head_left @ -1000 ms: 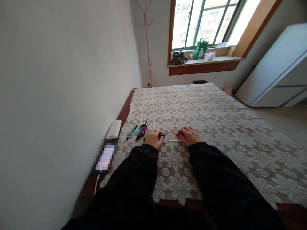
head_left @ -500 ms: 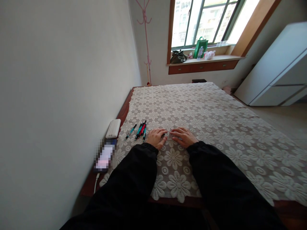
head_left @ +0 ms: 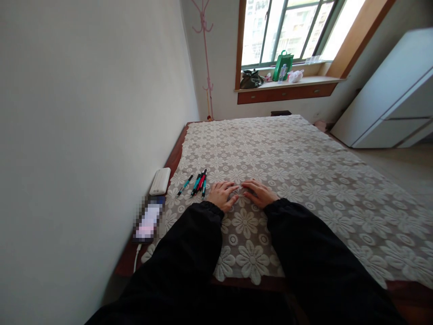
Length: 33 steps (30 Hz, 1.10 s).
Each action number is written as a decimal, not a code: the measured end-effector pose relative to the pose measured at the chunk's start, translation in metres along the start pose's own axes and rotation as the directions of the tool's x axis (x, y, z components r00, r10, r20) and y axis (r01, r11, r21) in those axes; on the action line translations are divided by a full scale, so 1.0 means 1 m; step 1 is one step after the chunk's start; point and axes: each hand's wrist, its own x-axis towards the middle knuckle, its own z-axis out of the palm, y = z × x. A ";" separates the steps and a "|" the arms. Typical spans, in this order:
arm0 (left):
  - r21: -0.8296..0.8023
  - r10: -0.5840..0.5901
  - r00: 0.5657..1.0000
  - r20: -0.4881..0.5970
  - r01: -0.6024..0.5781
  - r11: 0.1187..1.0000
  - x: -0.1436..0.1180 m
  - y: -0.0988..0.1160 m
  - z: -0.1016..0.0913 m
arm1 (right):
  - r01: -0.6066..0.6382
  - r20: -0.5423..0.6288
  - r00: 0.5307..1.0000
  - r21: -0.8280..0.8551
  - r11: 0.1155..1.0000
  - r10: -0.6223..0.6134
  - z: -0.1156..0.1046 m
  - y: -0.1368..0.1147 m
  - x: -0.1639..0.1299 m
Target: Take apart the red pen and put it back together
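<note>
While my left hand (head_left: pixel 221 194) and right hand (head_left: pixel 258 193) met fingertip to fingertip on the lace cloth (head_left: pixel 304 162), pinching something too small to identify, pens (head_left: pixel 199 183) lay just beside them.

Both arms wear long black sleeves of plain, loose cloth, gathered snug at the wrists. The left hand (head_left: pixel 221 195) and right hand (head_left: pixel 257 193) are bare, without gloves.
</note>
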 end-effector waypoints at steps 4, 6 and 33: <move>0.002 -0.013 1.000 0.008 0.013 1.000 0.000 0.000 0.001 | -0.145 -0.121 0.984 -0.105 0.984 0.132 -0.002 0.002 0.000; 0.010 -0.017 1.000 0.015 0.017 1.000 0.000 0.000 0.001 | -0.185 -0.149 0.975 -0.129 0.974 0.166 -0.002 0.005 0.000; 0.035 0.015 0.999 0.034 -0.017 0.999 -0.001 0.000 0.003 | -0.050 -0.100 0.994 -0.038 0.998 0.046 0.005 0.008 -0.001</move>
